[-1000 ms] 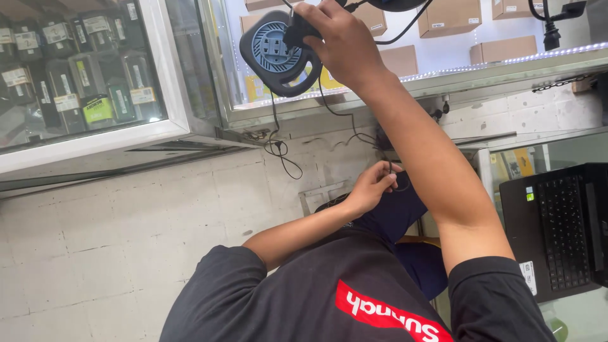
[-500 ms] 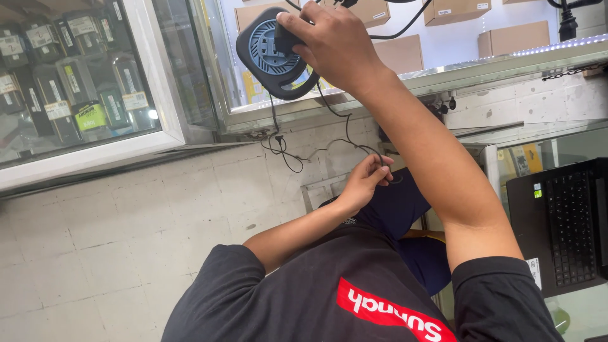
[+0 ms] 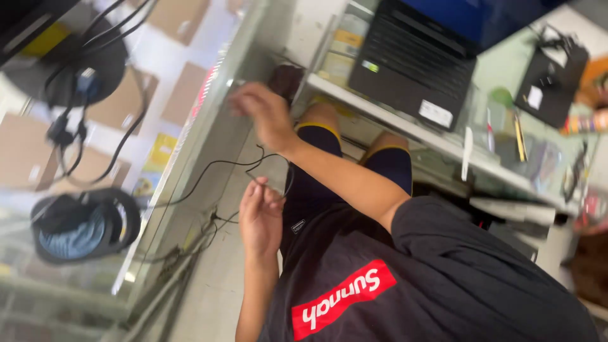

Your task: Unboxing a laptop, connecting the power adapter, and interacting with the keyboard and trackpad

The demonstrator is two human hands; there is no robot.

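- Nearest, the left hand (image 3: pixel 259 215) pinches the thin black cable (image 3: pixel 218 166) in front of the lap.
- Further out, the right hand (image 3: pixel 263 114) lifts half-curled near the glass edge; whether it grips anything, I cannot tell.
- Cable runs leftward from the hands, loosely looped, seemingly not yet straightened, towards the round black fan (image 3: pixel 82 225).
- Beyond, a laptop (image 3: pixel 418 60) sits on the table (image 3: pixel 456 149).

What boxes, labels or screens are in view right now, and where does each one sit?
Cardboard boxes: upper left, behind the glass, flat brown rectangles.
Yellow package: behind the glass, left of the cable, small.
Laptop: on the shelf, top centre, black, with a blue screen.
Laptop sticker: on its front edge, small white rectangle.
Red label: on the black shirt, bottom centre, red bar with white lettering.
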